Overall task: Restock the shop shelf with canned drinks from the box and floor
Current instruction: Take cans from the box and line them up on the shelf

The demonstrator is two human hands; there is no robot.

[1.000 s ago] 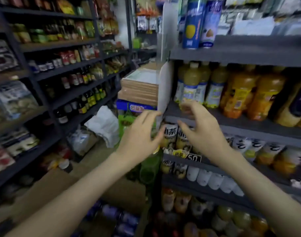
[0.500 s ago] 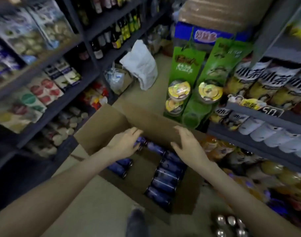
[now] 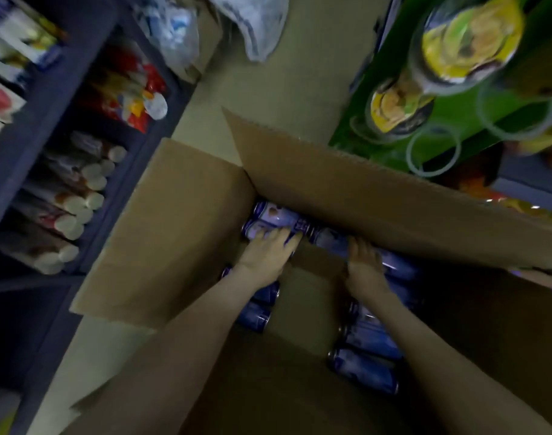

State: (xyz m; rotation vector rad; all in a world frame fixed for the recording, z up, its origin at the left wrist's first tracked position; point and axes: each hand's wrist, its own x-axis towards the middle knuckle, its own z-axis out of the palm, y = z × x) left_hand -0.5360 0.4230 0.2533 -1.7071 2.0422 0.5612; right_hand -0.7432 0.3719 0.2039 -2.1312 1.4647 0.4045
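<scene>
Reaching down into the box (image 3: 378, 196) with both arms, forearms running close to parallel, backs of the hands facing up. Left hand (image 3: 267, 257) is lying over a can (image 3: 252, 229), fingers lightly bent across it and the thumb hiding beneath; cannot tell whether they are gripping. Right hand (image 3: 364, 265) is pointing forward, fingers fairly straight and close together, tips touching a second can (image 3: 329, 240), holding nothing.

All cans are lying on their sides in the box. A third can (image 3: 278, 215) is sitting just beyond the left fingertips. A row (image 3: 365, 370) is running back beside the right wrist and forearm. A pair (image 3: 256, 318) is showing behind the left wrist, partly under the forearm.

Labels are reading blue-purple with a pale patch; blur is smearing the writing, none legible. Far beyond the right fingertips a green display (image 3: 378, 142) is holding yellow-lidded cups (image 3: 469, 42), print also unreadable.

The far flap is covering the can ends ahead of the fingers. A dark shelf (image 3: 48, 98) well left of the fingers is showing blurred packets and rolls.
</scene>
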